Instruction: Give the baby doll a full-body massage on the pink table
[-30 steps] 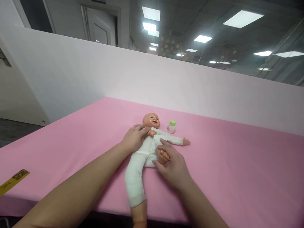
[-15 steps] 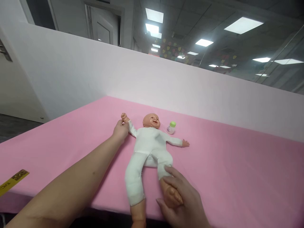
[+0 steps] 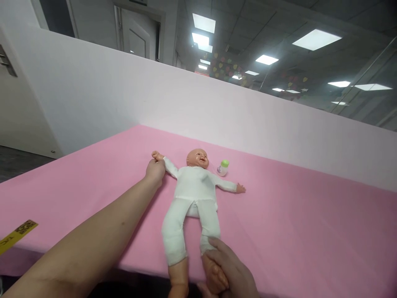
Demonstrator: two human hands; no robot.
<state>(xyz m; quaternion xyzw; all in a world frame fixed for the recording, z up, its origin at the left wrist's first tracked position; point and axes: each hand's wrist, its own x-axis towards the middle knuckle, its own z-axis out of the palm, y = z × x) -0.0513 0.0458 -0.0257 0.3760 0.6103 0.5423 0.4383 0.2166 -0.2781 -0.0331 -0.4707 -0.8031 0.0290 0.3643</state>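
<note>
A baby doll (image 3: 195, 186) with a white cloth body lies on its back on a pink-covered table (image 3: 279, 231), its head away from me. My left hand (image 3: 155, 170) is closed around the doll's wrist on the left side, and that arm stretches outward. Around the doll's lower leg and foot on the right side, my right hand (image 3: 229, 265) is wrapped, partly hiding the foot. The other leg lies straight, its bare foot reaching over the table's near edge. A small baby bottle (image 3: 223, 167) with a green cap stands beside the doll's head.
A low white wall (image 3: 217, 107) borders the far side of the table. At the near left edge is a yellow strip (image 3: 18, 236) with a printed code. A door (image 3: 18, 103) stands at the left.
My right hand has moved down and left with the doll's foot, so that leg is now straighter. My left hand has shifted the doll's arm slightly outward to the left.
</note>
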